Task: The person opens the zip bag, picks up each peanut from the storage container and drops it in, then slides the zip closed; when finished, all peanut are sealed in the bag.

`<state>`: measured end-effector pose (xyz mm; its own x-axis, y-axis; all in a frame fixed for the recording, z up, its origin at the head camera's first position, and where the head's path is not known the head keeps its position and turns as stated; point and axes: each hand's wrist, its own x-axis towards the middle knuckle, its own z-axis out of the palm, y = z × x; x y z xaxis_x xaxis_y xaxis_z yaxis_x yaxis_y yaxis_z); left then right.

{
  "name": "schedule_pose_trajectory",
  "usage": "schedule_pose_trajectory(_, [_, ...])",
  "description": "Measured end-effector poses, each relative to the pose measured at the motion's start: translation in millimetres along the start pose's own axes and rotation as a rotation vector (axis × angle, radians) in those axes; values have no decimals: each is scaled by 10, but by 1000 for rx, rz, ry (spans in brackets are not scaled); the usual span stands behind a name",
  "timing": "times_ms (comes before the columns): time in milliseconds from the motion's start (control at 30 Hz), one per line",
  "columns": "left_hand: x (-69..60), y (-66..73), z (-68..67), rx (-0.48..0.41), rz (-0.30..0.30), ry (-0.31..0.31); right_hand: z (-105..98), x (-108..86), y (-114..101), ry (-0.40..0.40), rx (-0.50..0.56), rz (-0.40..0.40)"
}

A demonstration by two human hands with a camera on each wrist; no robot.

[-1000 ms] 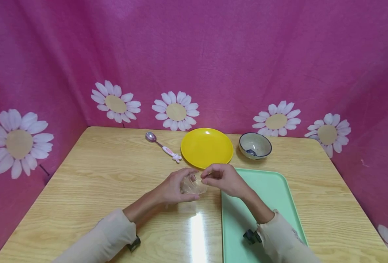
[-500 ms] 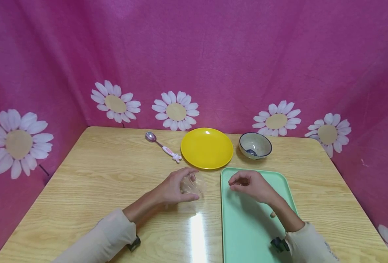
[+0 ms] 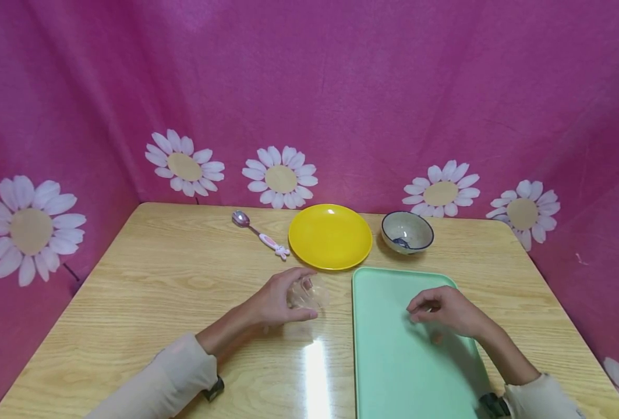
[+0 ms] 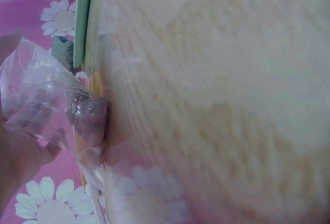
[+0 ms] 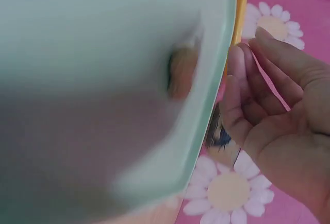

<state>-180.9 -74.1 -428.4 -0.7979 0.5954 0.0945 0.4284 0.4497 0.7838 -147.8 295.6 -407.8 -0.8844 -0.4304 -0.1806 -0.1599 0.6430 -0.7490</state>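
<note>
My left hand [image 3: 278,299] grips a clear plastic bag [image 3: 308,293] above the table, thumb and fingers curved round it. Several brown, wrinkled lumps [image 4: 88,121] show through the crinkled plastic in the left wrist view; their kind is unclear. Over the pale green tray [image 3: 393,372] hovers my right hand [image 3: 451,311], fingers curled and fingertips close to the thumb. Whether anything small is pinched there is hidden. Just below that hand lies a small brown piece [image 3: 436,337] on the tray, blurred in the right wrist view.
Behind the hands stand a yellow plate [image 3: 330,237] and a patterned bowl [image 3: 407,232] with a dark blue rim. Left of the plate lies a spoon [image 3: 260,235] with a pink-and-white rabbit handle. A pink flowered curtain [image 3: 340,105] surrounds the wooden table [image 3: 147,279].
My right hand has moved away from the bag, rightwards and nearer me, over the green tray. The left hand has kept the bag in place.
</note>
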Motion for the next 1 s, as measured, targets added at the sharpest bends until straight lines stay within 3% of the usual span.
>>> schedule_pose_trajectory(300, [-2,-8,-8,-9,-15,-1,-104,-184,196,-35,-57,47])
schedule_pose_trajectory(533, [-5,-21,-12,6,1,4,-94,-250,256,-70,-27,145])
schedule_pose_trajectory(1000, [-20,-43,-9,2,17,10,-58,-161,203,-76,-43,64])
